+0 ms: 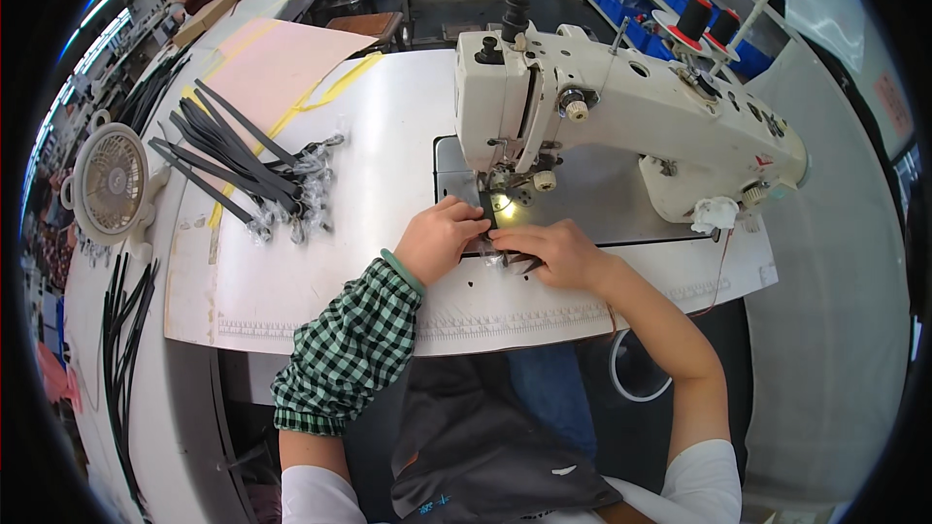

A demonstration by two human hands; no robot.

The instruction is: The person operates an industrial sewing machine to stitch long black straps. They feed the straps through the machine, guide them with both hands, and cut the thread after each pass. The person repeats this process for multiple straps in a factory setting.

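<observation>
A narrow black strap (488, 212) lies under the needle area of a white sewing machine (602, 102), lit by the machine's small lamp. My left hand (439, 241) is closed, its fingertips pinching the strap's left side. From the right, my right hand (561, 254) presses its thumb and fingers onto the strap's near end. Clear plastic (493, 258) wraps something at that end, just below my fingertips. A dark pointed metal tool (525, 265), perhaps thread snips, shows under my right hand; its handle is hidden. The needle tip cannot be made out.
Left on the white tabletop (379, 155) lies a pile of black straps (233, 155) with plastic-wrapped ends. A small fan (112, 182) and more black strips (124, 330) are farther left. Dark thread spools (693, 17) stand behind the machine; blue bins (621, 5) fill shelves beyond.
</observation>
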